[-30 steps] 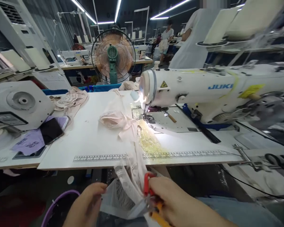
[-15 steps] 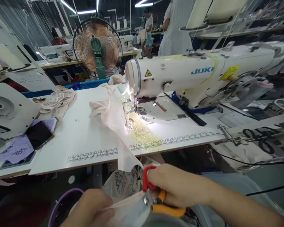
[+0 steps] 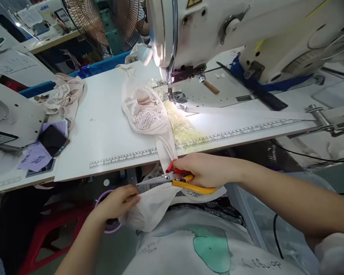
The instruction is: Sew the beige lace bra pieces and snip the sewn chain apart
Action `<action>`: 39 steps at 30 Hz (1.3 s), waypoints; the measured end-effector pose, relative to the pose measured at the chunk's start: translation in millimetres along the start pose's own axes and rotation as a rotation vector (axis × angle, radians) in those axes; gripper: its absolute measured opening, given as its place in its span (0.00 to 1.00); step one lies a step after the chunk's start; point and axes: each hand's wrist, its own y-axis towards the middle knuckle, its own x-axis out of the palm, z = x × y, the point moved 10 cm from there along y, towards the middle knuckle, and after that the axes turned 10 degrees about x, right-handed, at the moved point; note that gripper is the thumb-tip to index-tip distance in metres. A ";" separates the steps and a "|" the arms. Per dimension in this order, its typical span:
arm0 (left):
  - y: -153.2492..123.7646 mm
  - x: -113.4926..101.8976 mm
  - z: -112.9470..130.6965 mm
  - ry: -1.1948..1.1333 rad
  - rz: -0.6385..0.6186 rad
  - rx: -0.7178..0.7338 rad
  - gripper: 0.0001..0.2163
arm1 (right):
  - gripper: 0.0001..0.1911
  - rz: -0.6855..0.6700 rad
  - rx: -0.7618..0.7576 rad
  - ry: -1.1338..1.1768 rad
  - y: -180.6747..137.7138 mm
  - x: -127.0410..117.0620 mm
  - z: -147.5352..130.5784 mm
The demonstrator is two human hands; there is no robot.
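Observation:
Scissors [image 3: 193,187] with red and yellow handles are gripped in my right hand [image 3: 202,169], fingers through the loops. Their blades point left, along the upper edge of pale fabric. My left hand [image 3: 119,202] pinches the left end of this thin pale cloth [image 3: 157,204], which hangs over my lap. A pale pink bra [image 3: 149,110] with a lace-patterned cup lies on the sewing table, and its band runs down over the front edge toward the scissors. Whether the blades are cutting cannot be made out.
The sewing machine [image 3: 186,34] stands behind the bra, its lamp lit. A printed ruler [image 3: 126,156] runs along the table's front. Bunched pink garments [image 3: 64,95] and a phone [image 3: 54,140] lie left. Below are a purple-rimmed bin [image 3: 113,229], a red stool [image 3: 50,229] and a clear tub [image 3: 289,202].
The view has tipped down and closer. A bra cup now lies spread on the table where crumpled fabric was. The scissors have turned so their blades point left; both hands keep their holds.

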 end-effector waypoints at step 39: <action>53.2 21.4 18.1 -0.643 0.389 0.052 0.15 | 0.09 -0.028 -0.062 -0.039 17.8 -15.3 -21.8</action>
